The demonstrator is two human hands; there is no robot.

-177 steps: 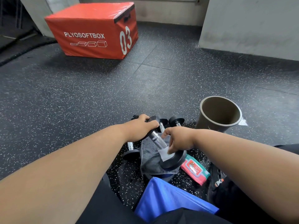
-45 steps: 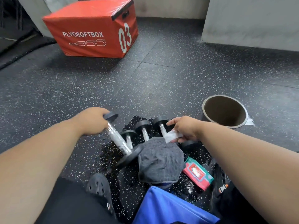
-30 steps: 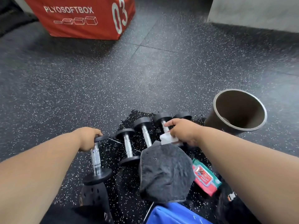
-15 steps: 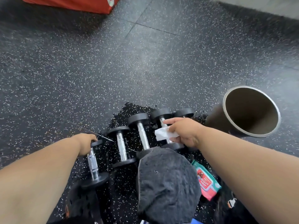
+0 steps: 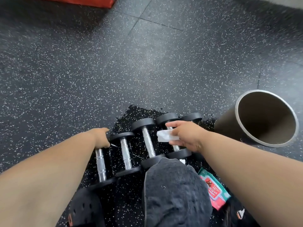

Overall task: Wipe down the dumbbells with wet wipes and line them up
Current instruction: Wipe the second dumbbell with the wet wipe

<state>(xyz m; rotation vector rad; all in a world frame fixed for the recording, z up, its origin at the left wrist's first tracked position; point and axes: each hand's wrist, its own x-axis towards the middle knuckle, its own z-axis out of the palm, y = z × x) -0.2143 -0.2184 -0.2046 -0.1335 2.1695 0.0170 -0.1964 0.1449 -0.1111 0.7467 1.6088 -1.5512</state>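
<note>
Several small dumbbells with chrome handles and black heads lie side by side on a wet patch of the speckled rubber floor. My left hand (image 5: 100, 138) grips the far head of the leftmost dumbbell (image 5: 100, 164). To its right lie a second dumbbell (image 5: 126, 154) and a third dumbbell (image 5: 148, 143). My right hand (image 5: 185, 136) pinches a folded white wet wipe (image 5: 164, 136) over the handle of the fourth dumbbell (image 5: 176, 147). Behind my right hand only the black head of a fifth dumbbell (image 5: 191, 116) shows.
A grey-brown round bin (image 5: 267, 118) stands open at the right. A red and green pack of wipes (image 5: 214, 189) lies on the floor by my right forearm. A dark grey cloth (image 5: 173, 190) covers my knee. A red plyo box (image 5: 91, 1) sits far back.
My left hand carried the wiped dumbbell to the left and set it down at the left end of the row. My right hand moved the wipe onto the fourth dumbbell. The camera tilted down.
</note>
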